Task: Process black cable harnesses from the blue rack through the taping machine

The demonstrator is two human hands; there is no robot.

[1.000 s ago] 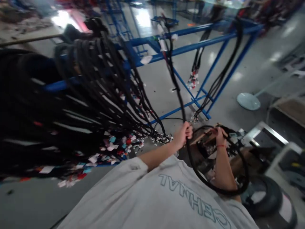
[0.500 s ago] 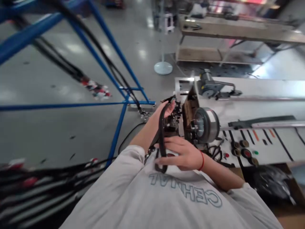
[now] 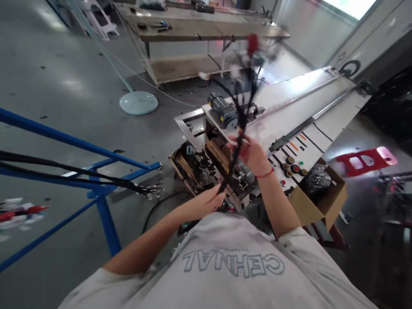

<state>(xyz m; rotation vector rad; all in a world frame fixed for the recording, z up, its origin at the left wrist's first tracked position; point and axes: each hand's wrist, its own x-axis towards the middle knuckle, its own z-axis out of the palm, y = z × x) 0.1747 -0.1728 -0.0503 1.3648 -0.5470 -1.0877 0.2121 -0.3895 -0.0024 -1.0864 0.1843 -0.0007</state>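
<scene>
Currently black harness (image 3: 242,118) is gripped in left hand (image 3: 207,202) and right hand (image 3: 254,158), visible part already off blue rack (image 3: 108,223), connector ends (image 3: 252,43) splayed loose, lower end hidden

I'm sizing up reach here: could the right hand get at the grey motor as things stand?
Probably, since the motor looks close by, but the right hand already holds the black wire bundle, whose branches partly cross in front.

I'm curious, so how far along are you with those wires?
Perhaps done: the black wiring harnesses beside the blue rack, already bundled.
In hand: another bundled harness, held by left hand and right hand.
Remaining: its branches spread loose, but I can't tell what they need.
</scene>
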